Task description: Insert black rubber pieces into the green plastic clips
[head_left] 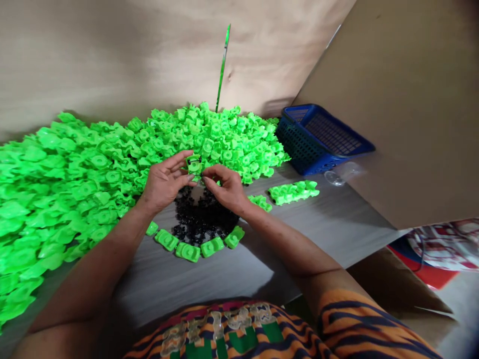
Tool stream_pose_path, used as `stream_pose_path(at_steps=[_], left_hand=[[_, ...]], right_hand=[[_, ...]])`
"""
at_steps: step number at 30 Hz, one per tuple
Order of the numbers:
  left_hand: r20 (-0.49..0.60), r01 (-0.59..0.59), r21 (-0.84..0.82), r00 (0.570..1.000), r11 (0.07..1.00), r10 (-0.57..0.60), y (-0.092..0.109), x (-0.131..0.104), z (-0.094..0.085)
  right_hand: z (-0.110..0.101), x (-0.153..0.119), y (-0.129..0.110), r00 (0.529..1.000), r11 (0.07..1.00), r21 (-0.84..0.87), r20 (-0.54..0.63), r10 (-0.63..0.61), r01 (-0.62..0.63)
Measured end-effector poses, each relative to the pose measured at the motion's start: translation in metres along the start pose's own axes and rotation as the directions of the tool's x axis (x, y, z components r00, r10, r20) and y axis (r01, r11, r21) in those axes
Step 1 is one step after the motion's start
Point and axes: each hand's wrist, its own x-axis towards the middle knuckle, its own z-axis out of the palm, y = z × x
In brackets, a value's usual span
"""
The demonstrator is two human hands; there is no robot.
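Observation:
My left hand [160, 184] grips a bright green toy car shell [194, 165] between thumb and fingers, its hollow underside turned toward me. A black wheel axle [194, 161] lies across the upper part of that shell. With thumb and forefinger, my right hand [226, 187] pinches a small dark part at the lower end of the shell; it looks like another axle, though the fingertips partly cover it. Below both hands lies a heap of black axles [205, 217]. Several green shells [187, 252] form a curved row along its near side.
A large pile of green shells [93, 164] spreads over the left and back of the grey table [232, 279]. At the back right stands a blue plastic basket [318, 134], with a clear cup [334, 178] beside it. Grouped shells [294, 192] lie right of my hands.

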Motion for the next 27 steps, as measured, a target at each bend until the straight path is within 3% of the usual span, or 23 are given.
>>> stream_pose_path(at_steps=[4,11,21,27], left_hand=[[-0.006,0.025,-0.027,1.000,0.999,-0.025,0.0011,-0.0004,0.0020],[0.014,0.035,-0.038,0.999,0.999,-0.034,0.0047,-0.0019,0.0041],[-0.017,0.027,-0.048,0.999,0.998,-0.027,0.0052,-0.0023,0.0070],[-0.015,0.037,-0.034,0.999,0.999,-0.037,0.0039,-0.0025,0.0071]], right_hand=[[0.0018,-0.0011,0.0027,0.999,0.999,0.021,-0.024,-0.039,0.040],[0.0033,-0.0022,0.0033,0.999,1.000,0.012,-0.035,0.002,-0.002],[0.0058,-0.0027,-0.0021,0.992,0.997,0.017,-0.103,-0.079,0.081],[0.0067,-0.0021,-0.0015,0.997,0.999,0.037,-0.082,-0.007,0.010]])
